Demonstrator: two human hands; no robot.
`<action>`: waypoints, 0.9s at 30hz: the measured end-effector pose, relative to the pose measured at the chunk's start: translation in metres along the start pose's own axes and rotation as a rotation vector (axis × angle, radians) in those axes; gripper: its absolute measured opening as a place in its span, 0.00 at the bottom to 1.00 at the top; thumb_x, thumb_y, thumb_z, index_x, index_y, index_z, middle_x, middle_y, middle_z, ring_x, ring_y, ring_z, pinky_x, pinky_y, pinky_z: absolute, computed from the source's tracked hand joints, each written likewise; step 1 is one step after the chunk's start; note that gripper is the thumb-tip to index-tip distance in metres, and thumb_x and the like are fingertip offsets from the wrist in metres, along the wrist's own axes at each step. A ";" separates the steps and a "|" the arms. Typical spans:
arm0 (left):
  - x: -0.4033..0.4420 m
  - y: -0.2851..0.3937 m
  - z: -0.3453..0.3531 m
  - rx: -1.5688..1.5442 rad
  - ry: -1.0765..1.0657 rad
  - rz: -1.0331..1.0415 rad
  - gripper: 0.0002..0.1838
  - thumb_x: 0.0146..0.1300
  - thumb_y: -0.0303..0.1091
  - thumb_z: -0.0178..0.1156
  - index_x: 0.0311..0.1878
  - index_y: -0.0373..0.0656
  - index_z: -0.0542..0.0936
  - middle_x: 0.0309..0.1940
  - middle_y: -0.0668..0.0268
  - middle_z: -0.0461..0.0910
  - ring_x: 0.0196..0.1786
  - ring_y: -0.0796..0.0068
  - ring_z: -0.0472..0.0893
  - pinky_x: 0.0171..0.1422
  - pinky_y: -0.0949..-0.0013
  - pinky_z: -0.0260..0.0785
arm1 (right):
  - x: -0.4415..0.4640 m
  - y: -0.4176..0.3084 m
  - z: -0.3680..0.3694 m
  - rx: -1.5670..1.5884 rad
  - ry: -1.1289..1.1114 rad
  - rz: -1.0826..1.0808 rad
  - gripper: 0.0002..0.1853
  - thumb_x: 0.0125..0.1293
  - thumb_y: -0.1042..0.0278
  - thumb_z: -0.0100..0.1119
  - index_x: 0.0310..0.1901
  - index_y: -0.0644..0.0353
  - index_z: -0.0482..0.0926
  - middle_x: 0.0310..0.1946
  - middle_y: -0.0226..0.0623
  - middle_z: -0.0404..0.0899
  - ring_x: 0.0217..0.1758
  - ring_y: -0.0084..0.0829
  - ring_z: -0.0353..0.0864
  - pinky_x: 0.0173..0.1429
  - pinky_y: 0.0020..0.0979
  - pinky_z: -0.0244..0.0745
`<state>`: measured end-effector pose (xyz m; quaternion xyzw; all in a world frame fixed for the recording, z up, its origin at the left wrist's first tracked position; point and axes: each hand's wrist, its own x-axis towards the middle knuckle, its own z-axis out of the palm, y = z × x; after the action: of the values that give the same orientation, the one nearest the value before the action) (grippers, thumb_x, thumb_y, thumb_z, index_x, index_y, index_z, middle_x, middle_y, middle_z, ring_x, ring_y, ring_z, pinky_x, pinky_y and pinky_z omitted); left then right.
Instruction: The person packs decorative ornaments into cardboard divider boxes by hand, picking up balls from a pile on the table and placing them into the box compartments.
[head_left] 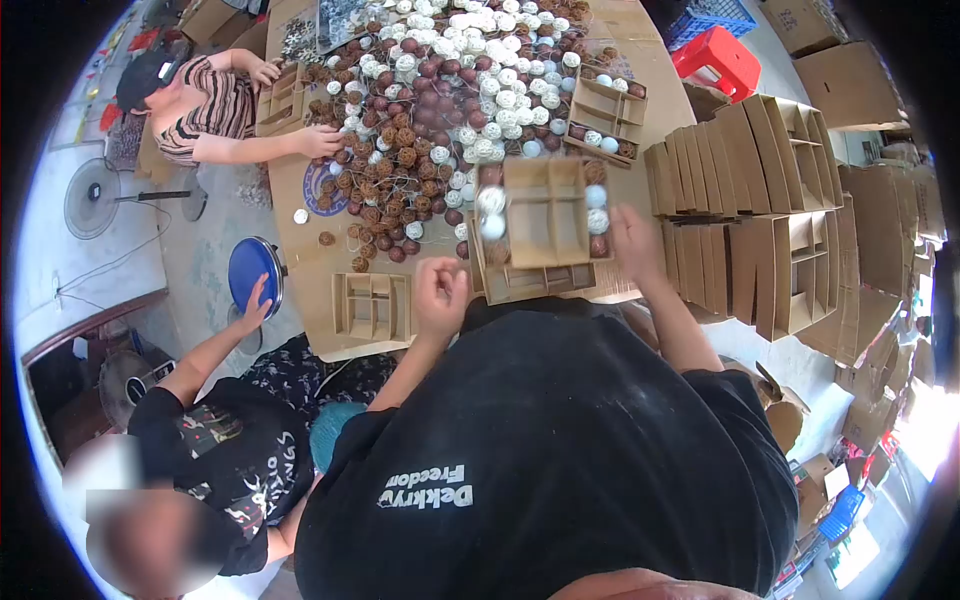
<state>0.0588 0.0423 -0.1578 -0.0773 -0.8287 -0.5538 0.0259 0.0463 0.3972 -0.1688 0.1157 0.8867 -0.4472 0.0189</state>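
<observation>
A cardboard divider box is in front of me, slightly blurred, with white, pale blue and brown balls along its two sides and bare compartments in the middle. It overlaps another divider box that lies closer to my body. To the left of both boxes is my left hand, its fingers curled closed; whether anything is inside them is hidden. My right hand is beside the upper box's right edge, smeared by motion, so its grip and any contact are unclear.
A large heap of wicker-like balls on strings covers the table. Another divider box holds several balls. Stacked cardboard boxes stand at right. Two co-workers sit at left, one with a hand at the heap, near a blue stool.
</observation>
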 end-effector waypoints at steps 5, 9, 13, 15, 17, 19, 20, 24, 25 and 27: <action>0.010 -0.029 0.000 -0.059 0.051 -0.295 0.13 0.72 0.33 0.64 0.55 0.39 0.78 0.40 0.65 0.72 0.37 0.77 0.70 0.46 0.71 0.70 | 0.068 0.013 0.000 0.104 0.395 0.096 0.21 0.81 0.52 0.48 0.45 0.66 0.79 0.38 0.57 0.82 0.44 0.53 0.83 0.51 0.44 0.74; 0.015 -0.045 0.011 0.206 -0.041 -0.232 0.18 0.75 0.40 0.63 0.58 0.37 0.77 0.45 0.63 0.78 0.43 0.75 0.77 0.51 0.69 0.73 | 0.131 0.063 0.023 0.117 0.315 0.281 0.21 0.80 0.52 0.50 0.42 0.65 0.79 0.34 0.44 0.83 0.33 0.37 0.82 0.39 0.38 0.75; 0.012 -0.070 0.019 0.018 -0.183 -0.473 0.26 0.76 0.47 0.62 0.66 0.36 0.75 0.52 0.55 0.82 0.52 0.68 0.82 0.57 0.64 0.75 | 0.101 0.072 0.044 0.487 -0.013 0.552 0.20 0.80 0.53 0.54 0.39 0.64 0.78 0.28 0.33 0.80 0.22 0.23 0.77 0.27 0.31 0.73; 0.011 -0.052 0.022 0.024 -0.195 -0.512 0.28 0.77 0.49 0.60 0.69 0.36 0.74 0.54 0.54 0.83 0.56 0.68 0.82 0.60 0.65 0.75 | 0.066 0.065 0.052 0.357 -0.100 0.508 0.20 0.77 0.53 0.57 0.45 0.67 0.81 0.33 0.52 0.86 0.41 0.49 0.87 0.48 0.44 0.79; 0.007 -0.059 0.027 0.094 -0.198 -0.561 0.29 0.77 0.50 0.59 0.68 0.36 0.74 0.57 0.52 0.83 0.62 0.60 0.82 0.67 0.60 0.72 | 0.032 0.096 0.078 0.137 0.013 0.385 0.21 0.78 0.52 0.57 0.49 0.68 0.80 0.37 0.52 0.86 0.43 0.50 0.86 0.49 0.44 0.79; -0.004 -0.080 0.035 -0.126 -0.241 -0.610 0.33 0.78 0.56 0.55 0.70 0.35 0.75 0.60 0.48 0.83 0.67 0.58 0.80 0.71 0.60 0.69 | -0.013 0.066 0.082 0.057 0.116 0.340 0.32 0.81 0.41 0.46 0.61 0.69 0.78 0.54 0.59 0.84 0.57 0.57 0.84 0.61 0.47 0.76; -0.009 -0.086 0.040 -0.066 -0.291 -0.741 0.34 0.78 0.59 0.53 0.68 0.35 0.76 0.59 0.48 0.83 0.66 0.58 0.80 0.71 0.61 0.68 | -0.018 0.085 0.098 0.056 0.108 0.341 0.32 0.81 0.41 0.46 0.61 0.69 0.78 0.54 0.59 0.84 0.57 0.57 0.84 0.61 0.47 0.76; -0.021 -0.058 0.042 -0.061 -0.475 -0.919 0.40 0.77 0.67 0.47 0.66 0.35 0.79 0.58 0.46 0.83 0.65 0.58 0.80 0.73 0.62 0.67 | -0.052 0.097 0.118 0.027 -0.151 0.655 0.43 0.81 0.32 0.27 0.72 0.66 0.71 0.70 0.61 0.73 0.73 0.59 0.72 0.77 0.47 0.63; -0.024 -0.057 0.042 -0.070 -0.544 -0.983 0.41 0.77 0.67 0.47 0.67 0.34 0.78 0.59 0.46 0.82 0.65 0.58 0.80 0.73 0.61 0.67 | -0.055 0.074 0.107 0.094 -0.141 0.627 0.45 0.80 0.30 0.22 0.73 0.65 0.70 0.72 0.61 0.70 0.76 0.58 0.69 0.80 0.47 0.59; -0.042 -0.079 0.044 -0.005 -0.612 -1.060 0.41 0.77 0.67 0.47 0.67 0.33 0.78 0.58 0.44 0.83 0.62 0.59 0.82 0.69 0.60 0.70 | -0.049 0.083 0.097 0.129 -0.226 0.618 0.42 0.81 0.32 0.28 0.72 0.65 0.71 0.70 0.61 0.73 0.74 0.57 0.72 0.77 0.47 0.63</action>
<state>0.0896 0.0492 -0.2523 0.1900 -0.7228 -0.4460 -0.4925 0.1055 0.3582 -0.2862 0.3295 0.7720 -0.4855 0.2445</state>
